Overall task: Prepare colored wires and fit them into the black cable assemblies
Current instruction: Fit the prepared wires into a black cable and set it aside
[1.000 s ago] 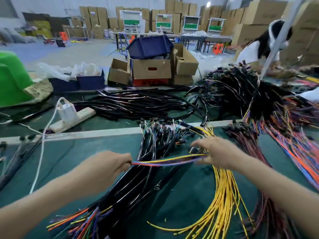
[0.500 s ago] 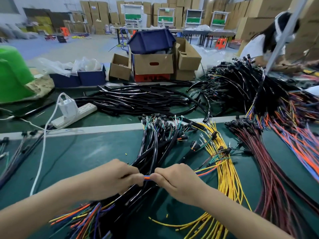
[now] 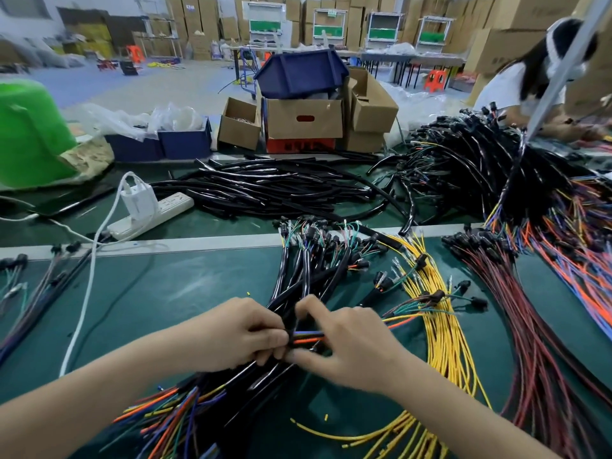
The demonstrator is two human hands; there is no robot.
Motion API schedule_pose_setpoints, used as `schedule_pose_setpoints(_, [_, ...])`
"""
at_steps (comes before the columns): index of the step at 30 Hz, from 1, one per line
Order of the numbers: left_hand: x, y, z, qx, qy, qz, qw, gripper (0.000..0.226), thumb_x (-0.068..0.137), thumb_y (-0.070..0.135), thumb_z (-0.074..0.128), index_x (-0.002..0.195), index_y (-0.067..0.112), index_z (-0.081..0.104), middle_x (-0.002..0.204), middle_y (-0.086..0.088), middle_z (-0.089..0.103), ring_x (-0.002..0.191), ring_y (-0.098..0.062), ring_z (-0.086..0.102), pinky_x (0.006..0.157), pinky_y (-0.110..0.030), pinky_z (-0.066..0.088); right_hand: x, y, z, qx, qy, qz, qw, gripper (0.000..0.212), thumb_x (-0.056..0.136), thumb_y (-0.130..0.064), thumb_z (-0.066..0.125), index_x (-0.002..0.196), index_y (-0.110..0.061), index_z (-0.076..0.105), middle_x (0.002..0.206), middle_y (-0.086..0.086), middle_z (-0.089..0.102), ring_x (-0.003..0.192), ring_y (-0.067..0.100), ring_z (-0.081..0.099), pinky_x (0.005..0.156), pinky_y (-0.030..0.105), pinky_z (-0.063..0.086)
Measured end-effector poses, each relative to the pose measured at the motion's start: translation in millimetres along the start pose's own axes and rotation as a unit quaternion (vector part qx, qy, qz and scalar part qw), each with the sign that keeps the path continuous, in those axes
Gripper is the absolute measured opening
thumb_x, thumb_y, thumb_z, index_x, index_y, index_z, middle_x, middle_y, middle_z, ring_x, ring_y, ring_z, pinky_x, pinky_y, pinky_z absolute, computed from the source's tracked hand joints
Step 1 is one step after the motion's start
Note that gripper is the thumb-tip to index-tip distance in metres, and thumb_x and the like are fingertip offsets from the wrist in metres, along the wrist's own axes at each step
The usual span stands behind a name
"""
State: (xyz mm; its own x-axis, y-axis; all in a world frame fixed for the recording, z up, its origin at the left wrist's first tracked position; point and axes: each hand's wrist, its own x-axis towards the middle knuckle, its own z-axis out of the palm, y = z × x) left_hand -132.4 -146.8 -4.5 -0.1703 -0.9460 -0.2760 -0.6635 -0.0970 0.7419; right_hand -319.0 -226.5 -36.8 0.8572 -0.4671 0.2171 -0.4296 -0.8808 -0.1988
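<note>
We look across a warehouse stacked with cartons (image 3: 526, 14) to a green table (image 3: 185, 293). The black cable assemblies (image 3: 308, 276) lie heaped at its middle, with yellow wires (image 3: 443, 329) just right of them. Over the heap's near end, the left hand (image 3: 238, 332) closes its grip round one black sleeve (image 3: 290, 334), steadying its mouth, we judge. The right hand (image 3: 354, 346) pinches the colored wires (image 3: 309, 337) in a narrow grip to feed them in.

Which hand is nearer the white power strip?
Left. The left hand is below and right of the power strip; the right hand is farther right, by the yellow wires.
</note>
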Motion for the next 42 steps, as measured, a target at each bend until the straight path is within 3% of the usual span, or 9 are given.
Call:
schedule_pose_setpoints(3, [-1,-4,-6,-0.008,0.016,-0.012,1.000,0.031,0.097,0.022,0.050,0.068,0.021,0.060,0.050,0.008,0.053,0.039,-0.007,0.039,0.042,-0.015,0.033,-6,27,-1,-0.071,-0.008,0.045,0.996,0.047,0.087,-0.072,0.030,0.095,-0.026,0.037,0.078,0.000,0.064,0.079,0.025,0.063,0.066,0.035,0.043])
schedule_pose_setpoints(8, [1,-6,-4,0.049,0.036,0.001,0.998,0.032,0.098,0.027,0.046,0.068,0.025,0.055,0.045,0.010,0.047,0.042,-0.006,0.037,0.047,-0.013,0.031,-9,31,6,-0.092,0.004,0.013,0.996,0.054,0.086,-0.072,0.020,0.072,-0.022,0.035,0.054,-0.002,0.054,0.051,0.023,0.055,0.049,0.031,0.037])
schedule_pose_setpoints(11, [1,-7,-3,0.056,0.048,0.005,0.997,0.033,0.098,0.025,0.047,0.066,0.025,0.053,0.045,0.010,0.043,0.045,-0.007,0.032,0.047,-0.015,0.028,-8,32,6,-0.093,-0.014,0.013,0.995,0.057,0.087,-0.070,0.011,0.073,-0.021,0.038,0.063,0.003,0.059,0.057,0.026,0.054,0.054,0.033,0.037])
schedule_pose_setpoints(16, [3,-5,-4,0.086,0.057,0.014,0.995,0.032,0.098,0.024,0.047,0.067,0.027,0.053,0.047,0.013,0.046,0.048,-0.007,0.035,0.051,-0.017,0.030,-5,32,8,-0.097,-0.047,0.004,0.994,0.051,0.095,-0.062,0.018,0.075,-0.019,0.037,0.063,0.000,0.048,0.055,0.026,0.042,0.054,0.032,0.029])
schedule_pose_setpoints(21, [14,4,8,0.119,0.052,0.039,0.991,0.031,0.099,0.024,0.044,0.068,0.029,0.051,0.048,0.019,0.049,0.048,-0.003,0.042,0.050,-0.011,0.029,6,26,13,-0.094,-0.045,0.012,0.995,0.045,0.094,-0.063,0.026,0.078,-0.021,0.034,0.080,0.011,0.063,0.074,0.036,0.057,0.059,0.034,0.030])
schedule_pose_setpoints(25, [14,-1,5,0.136,0.056,0.036,0.988,0.033,0.099,0.023,0.044,0.066,0.029,0.049,0.049,0.015,0.049,0.050,-0.003,0.041,0.052,-0.012,0.029,2,28,9,-0.039,-0.045,0.005,0.998,0.059,0.078,-0.081,0.030,0.077,-0.022,0.037,0.073,-0.001,0.060,0.071,0.023,0.056,0.061,0.034,0.034])
schedule_pose_setpoints(28, [9,-8,-2,0.135,0.065,0.031,0.988,0.032,0.099,0.025,0.044,0.068,0.030,0.050,0.050,0.013,0.048,0.050,-0.006,0.040,0.052,-0.014,0.030,0,43,-5,0.074,-0.042,0.032,0.996,0.058,0.082,-0.074,0.038,0.074,-0.018,0.048,0.059,-0.003,0.050,0.055,0.010,0.044,0.055,0.028,0.031])
schedule_pose_setpoints(36, [12,-8,8,0.145,0.068,0.051,0.986,0.031,0.100,0.026,0.040,0.070,0.030,0.048,0.050,0.015,0.047,0.050,-0.006,0.039,0.052,-0.016,0.030,3,38,1,-0.040,-0.013,0.021,0.999,0.060,0.095,-0.057,0.007,0.065,-0.019,0.044,0.061,0.005,0.055,0.060,0.027,0.051,0.060,0.034,0.036])
schedule_pose_setpoints(42, [13,-4,15,0.132,0.074,0.080,0.985,0.032,0.100,0.026,0.041,0.070,0.031,0.047,0.051,0.020,0.048,0.049,-0.003,0.040,0.051,-0.014,0.028,5,29,6,-0.015,-0.031,0.036,0.999,0.063,0.078,-0.077,-0.001,0.058,-0.023,0.025,0.060,-0.001,0.047,0.066,0.025,0.053,0.061,0.037,0.037])
